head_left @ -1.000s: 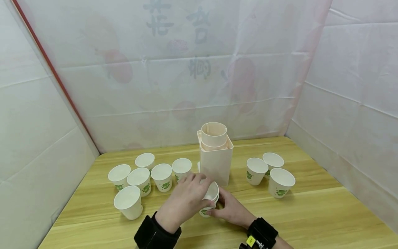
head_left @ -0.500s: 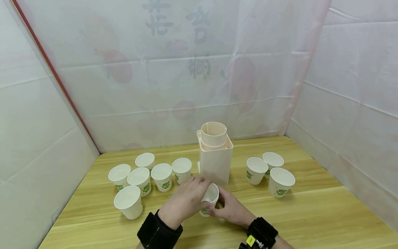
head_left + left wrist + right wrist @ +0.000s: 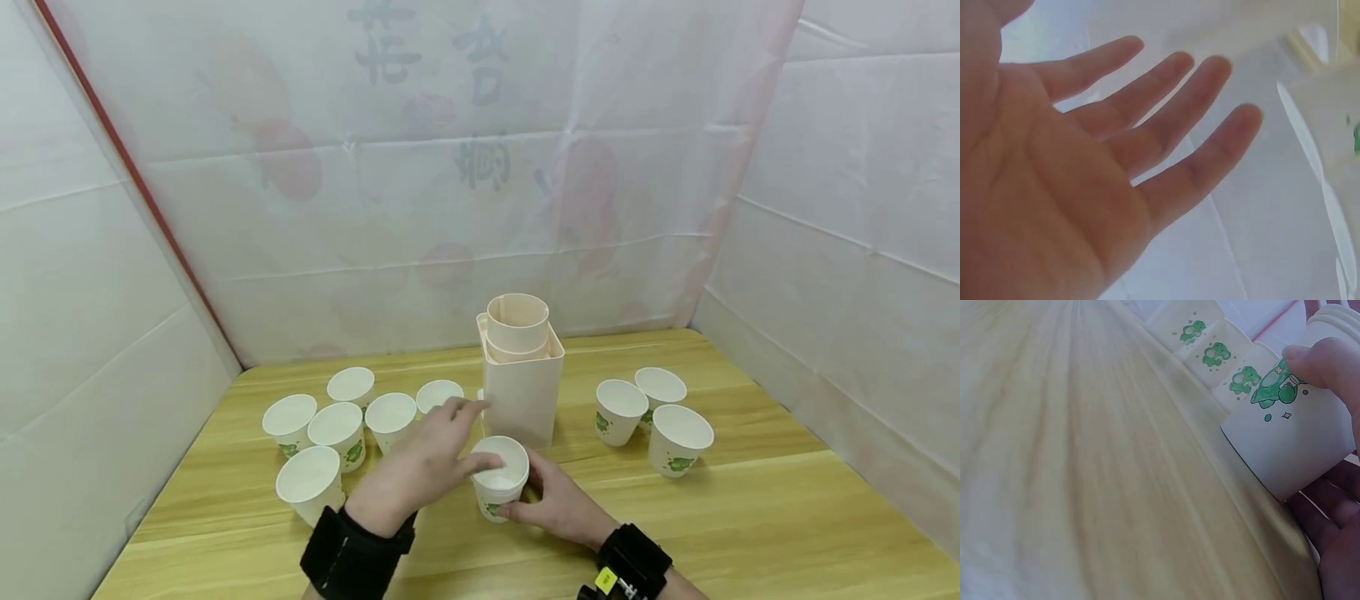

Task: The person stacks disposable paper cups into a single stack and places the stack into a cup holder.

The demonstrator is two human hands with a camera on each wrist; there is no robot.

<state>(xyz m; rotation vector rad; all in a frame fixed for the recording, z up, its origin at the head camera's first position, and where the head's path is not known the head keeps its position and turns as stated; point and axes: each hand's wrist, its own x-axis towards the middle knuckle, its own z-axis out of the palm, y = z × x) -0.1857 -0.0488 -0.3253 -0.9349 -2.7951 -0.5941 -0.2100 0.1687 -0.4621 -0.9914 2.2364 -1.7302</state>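
Note:
A short stack of nested white paper cups (image 3: 495,498) with a green print stands upright on the table in front of me. My right hand (image 3: 558,500) grips the stack from the right, thumb in front and fingers behind; in the right wrist view its thumb (image 3: 1319,362) presses the printed side below the doubled rims. My left hand (image 3: 420,462) is just left of the stack, its thumb overlapping the mouth of the top cup in the head view. In the left wrist view the left hand's fingers (image 3: 1191,162) are spread, with nothing between them.
Several single paper cups (image 3: 307,479) stand in a group at the left. Three more cups (image 3: 678,437) stand at the right. Behind the stack is a tall cream square container (image 3: 521,404) with a round cylinder (image 3: 517,329) inside. White sheeting (image 3: 450,208) encloses the wooden table (image 3: 750,517).
My left hand has let go of the top cup and moved left, its fingers opening out. The top cup has settled level in the stack. The right hand keeps its grip.

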